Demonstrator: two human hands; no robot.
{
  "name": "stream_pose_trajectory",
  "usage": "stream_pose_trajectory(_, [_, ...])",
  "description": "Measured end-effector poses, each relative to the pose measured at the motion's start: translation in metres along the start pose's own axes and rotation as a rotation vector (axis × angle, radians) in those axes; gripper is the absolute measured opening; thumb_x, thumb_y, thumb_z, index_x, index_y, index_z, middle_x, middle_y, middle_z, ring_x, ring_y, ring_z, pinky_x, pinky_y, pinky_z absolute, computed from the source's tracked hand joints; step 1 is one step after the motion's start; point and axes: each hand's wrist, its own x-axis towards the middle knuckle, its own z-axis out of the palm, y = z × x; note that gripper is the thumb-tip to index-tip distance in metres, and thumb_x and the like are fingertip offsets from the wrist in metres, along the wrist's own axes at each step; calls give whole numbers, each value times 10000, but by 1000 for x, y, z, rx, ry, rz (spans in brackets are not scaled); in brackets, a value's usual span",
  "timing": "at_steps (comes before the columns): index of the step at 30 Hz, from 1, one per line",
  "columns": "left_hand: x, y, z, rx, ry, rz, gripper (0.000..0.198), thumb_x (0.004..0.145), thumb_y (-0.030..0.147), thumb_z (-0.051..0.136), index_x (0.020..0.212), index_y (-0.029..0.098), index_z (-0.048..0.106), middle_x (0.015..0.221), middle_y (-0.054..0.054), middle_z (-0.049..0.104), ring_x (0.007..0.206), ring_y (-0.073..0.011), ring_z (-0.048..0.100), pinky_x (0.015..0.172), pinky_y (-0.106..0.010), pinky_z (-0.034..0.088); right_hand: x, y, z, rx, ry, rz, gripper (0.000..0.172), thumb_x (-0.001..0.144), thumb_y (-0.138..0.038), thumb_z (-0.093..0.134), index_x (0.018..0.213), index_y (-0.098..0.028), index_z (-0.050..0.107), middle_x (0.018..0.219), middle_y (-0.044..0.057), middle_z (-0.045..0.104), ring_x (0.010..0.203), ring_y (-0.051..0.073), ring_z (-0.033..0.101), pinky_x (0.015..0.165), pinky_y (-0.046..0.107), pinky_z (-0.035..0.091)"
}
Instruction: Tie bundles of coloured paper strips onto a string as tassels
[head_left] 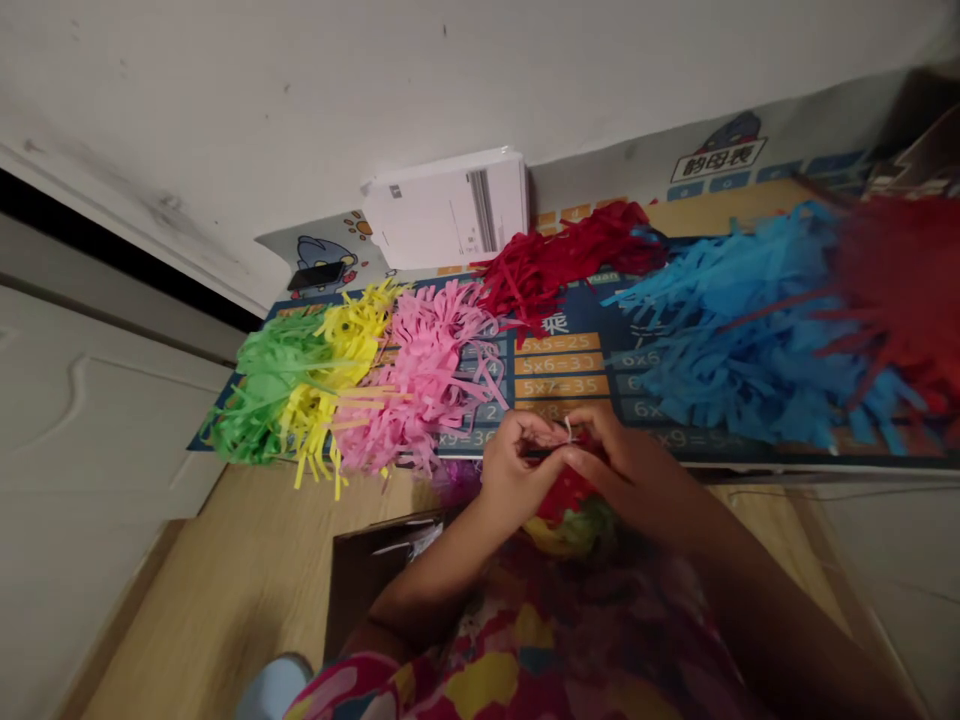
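My left hand (517, 462) and my right hand (626, 465) meet over my lap, fingers pinched together on a small bundle of coloured paper strips (566, 500) with a thin white tie (568, 430) between the fingertips. The bundle shows red, yellow and green under the hands. Just beyond my hands lie piles of cut paper fringe on a blue multiplication mat (559, 365): green (259, 395), yellow (341, 365), pink (427, 375), red (559, 265) and blue (739, 335).
A white box (450, 210) leans against the wall behind the mat. A blurred red fringe (907, 290) hangs at the right edge. A brown cardboard piece (371, 575) sits on the wooden floor (247, 580) by my left arm. A black phone (315, 275) lies near the wall.
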Motion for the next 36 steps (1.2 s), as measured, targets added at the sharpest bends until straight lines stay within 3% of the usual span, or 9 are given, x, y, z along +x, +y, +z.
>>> stream_pose_trajectory(4, [-3, -3, 4, 168, 30, 175, 207, 770, 213, 730, 824, 217, 530, 800, 6, 669, 737, -140, 679, 691, -248, 535, -5, 0, 9, 14, 173, -46, 233, 974, -389, 412, 1042, -206, 538, 943, 71, 708, 835, 210, 679, 715, 304, 446])
stream_pose_trajectory(8, [-5, -4, 7, 224, 12, 261, 204, 793, 239, 724, 814, 222, 522, 786, 10, 669, 717, -144, 680, 675, -251, 535, -6, 3, 8, -133, 179, -38, 261, 969, -355, 384, 920, -212, 597, 842, 65, 704, 748, 215, 658, 654, 310, 417])
stream_pose_trajectory(11, [-7, -2, 8, 232, 2, 221, 228, 772, 265, 754, 792, 219, 532, 774, 8, 672, 718, -154, 677, 677, -259, 519, -7, 5, 3, -231, 175, -48, 297, 959, -339, 385, 816, -210, 611, 776, 70, 679, 726, 219, 632, 644, 318, 392])
stream_pose_trajectory(17, [-10, 9, 8, 77, -67, 43, 241, 756, 307, 785, 810, 203, 574, 748, 9, 656, 678, -139, 637, 653, -240, 492, -14, 4, -4, 65, 172, -87, 298, 987, -394, 397, 851, -210, 589, 833, 55, 686, 770, 195, 640, 695, 306, 447])
stream_pose_trajectory(24, [-8, 5, 4, 181, -130, 162, 223, 747, 274, 775, 801, 214, 567, 746, 20, 623, 675, -139, 601, 643, -237, 458, -15, 1, -15, -129, -39, -88, 253, 958, -372, 461, 882, -199, 629, 841, 69, 692, 762, 209, 629, 683, 318, 413])
stream_pose_trajectory(27, [-7, 6, 4, 138, -196, 131, 224, 756, 282, 773, 839, 214, 576, 775, 17, 646, 686, -138, 619, 651, -237, 464, -15, 3, -21, -169, 2, -165, 253, 943, -347, 456, 805, -203, 611, 831, 77, 680, 798, 230, 615, 759, 370, 412])
stream_pose_trajectory(30, [-6, 10, 5, 46, -261, 57, 269, 759, 284, 781, 934, 208, 591, 814, 4, 691, 713, -146, 656, 681, -245, 489, -22, 4, -35, 74, 191, -212, 250, 949, -393, 477, 798, -220, 574, 958, 86, 668, 890, 231, 604, 842, 401, 422])
stream_pose_trajectory(34, [-5, 15, 4, -1, -333, 91, 235, 779, 273, 767, 979, 193, 673, 851, -39, 723, 764, -165, 672, 710, -254, 497, -32, -13, -70, 635, 240, 102, 347, 864, -562, 591, 754, -255, 470, 764, 20, 591, 513, 137, 469, 498, 327, 375])
stream_pose_trajectory(36, [-3, 17, 4, -32, -415, 100, 182, 804, 281, 743, 961, 189, 730, 881, -62, 724, 767, -167, 673, 700, -253, 504, -32, -30, -88, 789, 263, 147, 435, 746, -579, 726, 689, -255, 441, 604, -44, 450, 430, 96, 365, 444, 300, 324])
